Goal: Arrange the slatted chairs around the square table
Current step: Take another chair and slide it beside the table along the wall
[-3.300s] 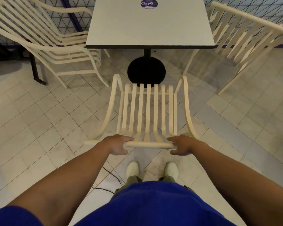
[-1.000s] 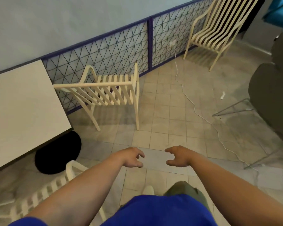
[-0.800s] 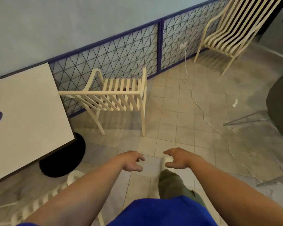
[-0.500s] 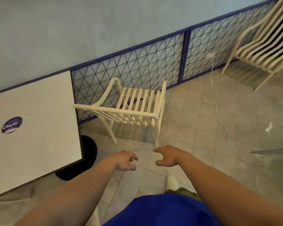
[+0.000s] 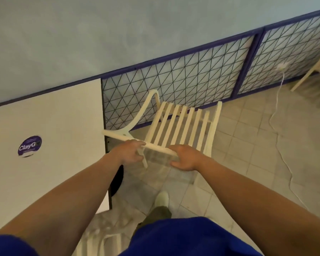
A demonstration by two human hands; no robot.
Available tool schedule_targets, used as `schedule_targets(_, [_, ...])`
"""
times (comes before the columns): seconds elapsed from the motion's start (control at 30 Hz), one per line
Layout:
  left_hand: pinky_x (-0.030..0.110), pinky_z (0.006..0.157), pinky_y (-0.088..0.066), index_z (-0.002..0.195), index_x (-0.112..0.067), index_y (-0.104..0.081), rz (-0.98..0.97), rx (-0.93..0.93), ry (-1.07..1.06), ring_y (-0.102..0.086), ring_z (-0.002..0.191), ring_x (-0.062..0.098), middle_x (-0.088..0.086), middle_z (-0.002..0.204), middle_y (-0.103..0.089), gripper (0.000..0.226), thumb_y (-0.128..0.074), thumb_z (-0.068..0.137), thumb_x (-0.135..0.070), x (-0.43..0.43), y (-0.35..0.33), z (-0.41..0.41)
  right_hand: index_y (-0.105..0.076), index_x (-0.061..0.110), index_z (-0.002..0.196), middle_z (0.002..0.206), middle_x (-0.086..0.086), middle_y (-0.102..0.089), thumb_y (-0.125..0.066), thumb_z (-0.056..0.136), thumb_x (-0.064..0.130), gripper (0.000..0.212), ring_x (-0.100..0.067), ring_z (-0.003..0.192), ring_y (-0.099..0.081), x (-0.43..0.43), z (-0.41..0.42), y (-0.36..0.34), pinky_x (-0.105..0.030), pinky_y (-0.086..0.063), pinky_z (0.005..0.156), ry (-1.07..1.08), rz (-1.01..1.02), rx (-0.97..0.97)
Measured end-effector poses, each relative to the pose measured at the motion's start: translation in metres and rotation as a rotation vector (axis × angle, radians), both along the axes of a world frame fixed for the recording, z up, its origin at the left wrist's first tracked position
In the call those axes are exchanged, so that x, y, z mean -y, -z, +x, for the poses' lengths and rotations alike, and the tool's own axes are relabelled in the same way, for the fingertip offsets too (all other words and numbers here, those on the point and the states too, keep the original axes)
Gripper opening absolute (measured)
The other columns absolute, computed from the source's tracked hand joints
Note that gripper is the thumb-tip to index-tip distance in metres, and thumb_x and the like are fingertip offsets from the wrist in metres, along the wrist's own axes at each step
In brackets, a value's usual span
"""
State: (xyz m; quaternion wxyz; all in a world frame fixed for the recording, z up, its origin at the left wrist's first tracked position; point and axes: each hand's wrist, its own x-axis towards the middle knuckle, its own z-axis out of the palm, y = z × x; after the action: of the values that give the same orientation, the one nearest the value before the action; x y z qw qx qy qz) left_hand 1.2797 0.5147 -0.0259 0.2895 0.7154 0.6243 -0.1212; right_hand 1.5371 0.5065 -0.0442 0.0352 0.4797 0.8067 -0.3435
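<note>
A cream slatted chair [image 5: 181,126] stands by the mesh fence, just right of the square white table [image 5: 50,145]. My left hand [image 5: 130,151] and my right hand [image 5: 186,157] both rest on the top rail of the chair's back, fingers curled over it. The rail's left end touches or nearly touches the table's right edge. Part of another cream slatted chair [image 5: 102,242] shows at the bottom, beside my leg. A third chair's leg [image 5: 307,76] shows at the far right edge.
A purple-framed wire mesh fence [image 5: 192,74] runs along the pale wall behind the chair. A white cable [image 5: 277,126] trails over the tiled floor on the right. The table's black round base [image 5: 117,180] sits under its right edge. A purple sticker [image 5: 30,145] lies on the tabletop.
I let go of the first chair, turned right and stepped toward the chair by the fence. Both hands, open half a second ago, now hold its top rail.
</note>
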Motion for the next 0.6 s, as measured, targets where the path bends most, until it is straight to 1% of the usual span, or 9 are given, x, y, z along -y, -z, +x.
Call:
schedule_targets(0.07, [0.038, 0.100, -0.043, 0.149, -0.028, -0.041, 0.028, -0.035, 0.082, -0.051, 0.122, 0.023, 0.003, 0.139, -0.052, 0.067, -0.069, 0.088, -0.036, -0.032, 0.008, -0.014, -0.031, 0.015, 0.150, 0.146, -0.010, -0.045, -0.060, 0.091, 0.041, 0.071, -0.028, 0.129, -0.043, -0.020, -0.011, 0.014, -0.035, -0.037, 0.104, 0.044, -0.034, 0.046])
schedule_targets(0.17, [0.036, 0.097, -0.042, 0.150, -0.032, -0.037, -0.037, -0.115, 0.208, -0.053, 0.118, 0.024, 0.004, 0.137, -0.054, 0.070, -0.069, 0.088, -0.036, -0.068, 0.027, -0.032, -0.031, 0.018, 0.150, 0.145, -0.008, -0.045, -0.061, 0.089, 0.045, 0.073, -0.027, 0.127, -0.045, -0.037, -0.020, 0.036, -0.036, -0.039, 0.102, 0.108, -0.115, 0.140])
schedule_targets(0.23, [0.036, 0.094, -0.043, 0.149, -0.039, -0.037, -0.115, -0.154, 0.282, -0.055, 0.111, 0.022, 0.003, 0.135, -0.055, 0.068, -0.067, 0.088, -0.035, -0.085, 0.042, -0.041, -0.029, 0.020, 0.151, 0.148, -0.008, -0.042, -0.061, 0.090, 0.045, 0.073, -0.027, 0.130, -0.044, -0.040, -0.024, 0.050, -0.036, -0.036, 0.106, 0.145, -0.193, 0.179])
schedule_targets(0.3, [0.032, 0.086, -0.044, 0.146, -0.045, -0.040, -0.181, -0.143, 0.318, -0.053, 0.099, 0.016, 0.000, 0.133, -0.057, 0.065, -0.066, 0.088, -0.032, -0.098, 0.056, -0.046, -0.025, 0.022, 0.152, 0.149, -0.008, -0.040, -0.058, 0.091, 0.042, 0.072, -0.027, 0.129, -0.043, -0.041, -0.027, 0.061, -0.036, -0.035, 0.107, 0.163, -0.263, 0.226])
schedule_targets(0.37, [0.029, 0.082, -0.043, 0.141, -0.049, -0.046, -0.209, -0.118, 0.330, -0.053, 0.096, 0.013, -0.004, 0.133, -0.059, 0.061, -0.066, 0.087, -0.029, -0.109, 0.067, -0.050, -0.028, 0.025, 0.150, 0.142, -0.009, -0.046, -0.057, 0.092, 0.036, 0.066, -0.027, 0.122, -0.049, -0.043, -0.031, 0.071, -0.038, -0.040, 0.103, 0.180, -0.282, 0.252])
schedule_targets(0.47, [0.030, 0.084, -0.043, 0.136, -0.053, -0.050, -0.235, -0.085, 0.354, -0.056, 0.102, 0.014, -0.007, 0.134, -0.059, 0.061, -0.066, 0.084, -0.026, -0.124, 0.082, -0.056, -0.039, 0.031, 0.143, 0.127, -0.007, -0.057, -0.057, 0.090, 0.025, 0.057, -0.024, 0.106, -0.057, -0.051, -0.038, 0.083, -0.039, -0.047, 0.093, 0.192, -0.286, 0.257])
schedule_targets(0.53, [0.031, 0.085, -0.044, 0.137, -0.056, -0.046, -0.249, -0.103, 0.395, -0.057, 0.106, 0.017, -0.006, 0.135, -0.058, 0.065, -0.066, 0.082, -0.027, -0.129, 0.088, -0.058, -0.041, 0.033, 0.141, 0.121, -0.004, -0.059, -0.058, 0.088, 0.022, 0.057, -0.021, 0.098, -0.059, -0.054, -0.042, 0.088, -0.037, -0.049, 0.087, 0.194, -0.286, 0.265])
schedule_targets(0.6, [0.036, 0.089, -0.048, 0.139, -0.062, -0.038, -0.250, -0.155, 0.423, -0.057, 0.108, 0.021, -0.004, 0.139, -0.054, 0.072, -0.063, 0.083, -0.025, -0.130, 0.097, -0.059, -0.040, 0.037, 0.141, 0.112, -0.001, -0.060, -0.059, 0.087, 0.018, 0.061, -0.017, 0.087, -0.057, -0.055, -0.046, 0.094, -0.033, -0.049, 0.078, 0.210, -0.277, 0.291])
